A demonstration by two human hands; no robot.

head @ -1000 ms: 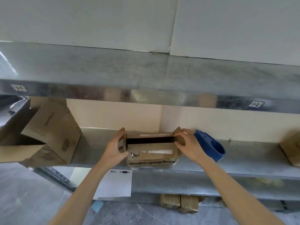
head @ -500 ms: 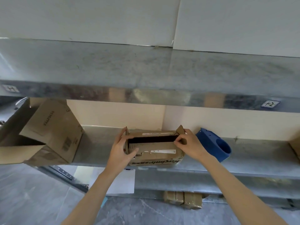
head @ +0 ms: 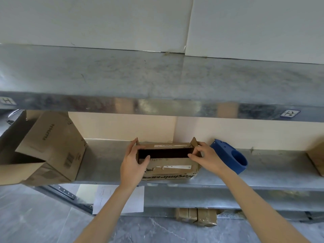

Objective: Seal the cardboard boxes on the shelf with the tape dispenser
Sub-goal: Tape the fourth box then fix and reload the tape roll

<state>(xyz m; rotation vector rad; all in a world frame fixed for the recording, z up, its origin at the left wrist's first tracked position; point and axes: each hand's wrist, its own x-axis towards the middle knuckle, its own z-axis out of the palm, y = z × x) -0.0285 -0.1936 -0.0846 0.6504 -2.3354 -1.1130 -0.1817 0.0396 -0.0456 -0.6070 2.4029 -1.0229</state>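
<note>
Head camera view, looking forward and down at a metal rack against a pale wall. On the middle shelf [head: 105, 163], close to its front edge, sits a small cardboard box [head: 168, 170] with printed lettering and a white label strip on its front face. Its top is not closed: a long dark gap shows between the two long flaps, and the short flaps at both ends stand upright. The person's left hand [head: 131, 163] grips the left end of the box, with the thumb across the front by the gap and the fingers curled behind the raised end flap. The right hand [head: 208, 158] holds the right end, its fingers bent and pinching the cardboard beside the raised flap there. Both bare forearms reach up from the bottom of the picture. Just beside the right hand, toward the right on the same shelf, lies a blue plastic object [head: 231, 157] with a round hollow facing the camera; whether it touches the hand cannot be told. Well apart to the left, a large open cardboard box [head: 52, 146] lies tipped on its side with flaps spread. The corner of another box [head: 315, 160] shows at the far right edge. An upper shelf [head: 157, 76] crosses the frame overhead. Below, a white sheet of paper [head: 119, 199] hangs at the rack's front, and taped brown packages [head: 196, 216] rest lower down by the grey floor [head: 26, 216].
</note>
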